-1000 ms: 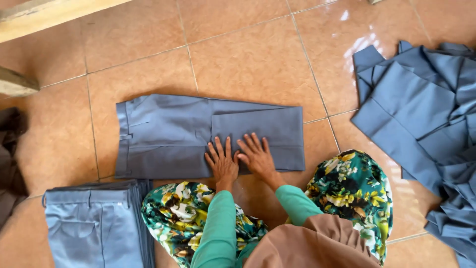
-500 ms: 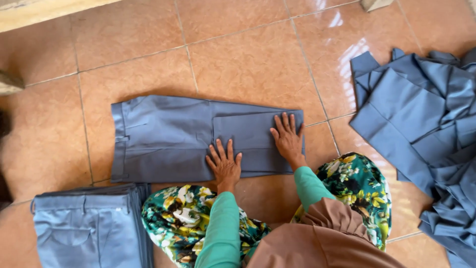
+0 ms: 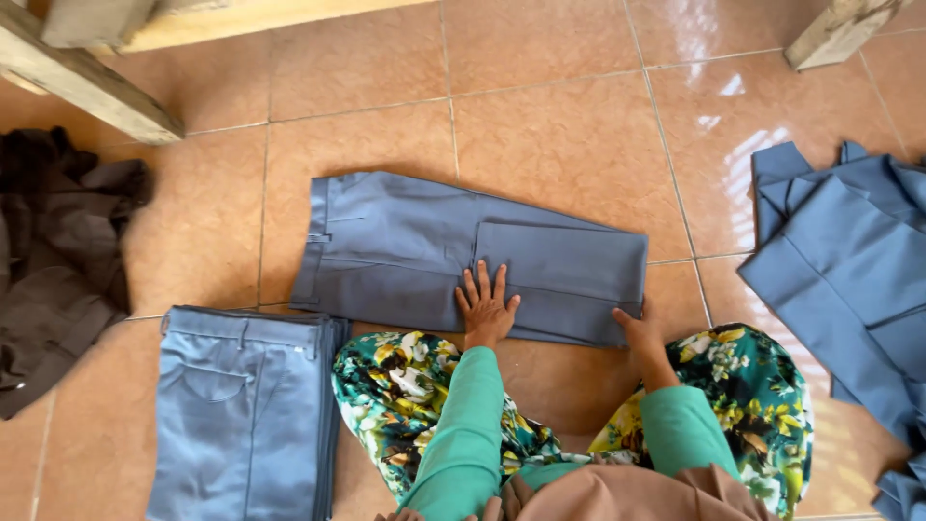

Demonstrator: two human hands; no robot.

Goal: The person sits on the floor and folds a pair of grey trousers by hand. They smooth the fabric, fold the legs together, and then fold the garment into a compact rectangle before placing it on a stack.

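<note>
Left hand spread flat on grey trousers — right hand gripping folded end, beside. Best pressed firm, edges kept aligned.

— What is moving since the 2 earlier pictures?
— The right hand is sliding away from the left hand, out to the folded end of the grey trousers, its fingers now curling over that corner.

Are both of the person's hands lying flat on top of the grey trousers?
No: the left hand lies flat on the grey trousers, but the right hand grips their folded end at the edge.
</note>
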